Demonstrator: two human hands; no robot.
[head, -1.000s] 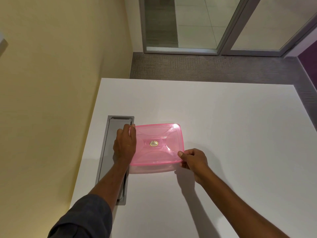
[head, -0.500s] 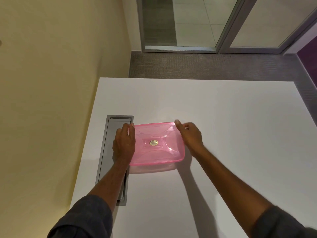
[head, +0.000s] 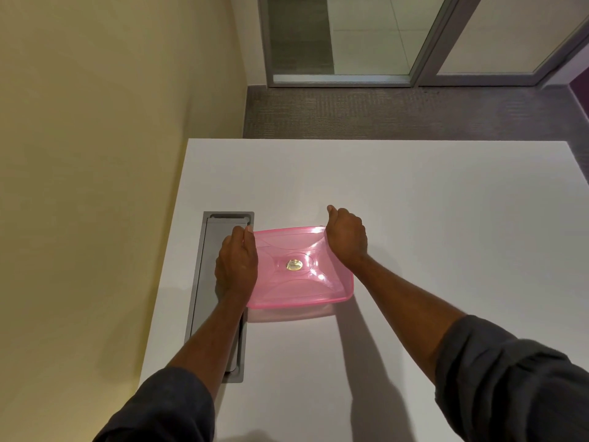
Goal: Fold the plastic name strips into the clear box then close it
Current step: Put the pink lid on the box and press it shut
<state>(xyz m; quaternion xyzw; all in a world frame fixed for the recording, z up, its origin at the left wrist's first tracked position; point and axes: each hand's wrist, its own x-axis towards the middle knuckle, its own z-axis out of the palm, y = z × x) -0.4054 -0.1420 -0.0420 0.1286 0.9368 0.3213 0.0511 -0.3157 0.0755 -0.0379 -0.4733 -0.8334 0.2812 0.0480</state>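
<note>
On the white desk [head: 414, 218], beside a grey cable hatch [head: 210, 282], sat the clear box with its pink lid [head: 299, 269] on. Left hand [head: 237, 266] gripped the lid's left edge; right hand [head: 345, 239] clasped its far right corner.

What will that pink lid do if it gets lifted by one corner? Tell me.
The pink lid looks thin and translucent, so it would probably flex rather than stay rigid. It seems light. Its glossy surface may be slippery, which fits the left hand and right hand pressing opposite edges.
</note>
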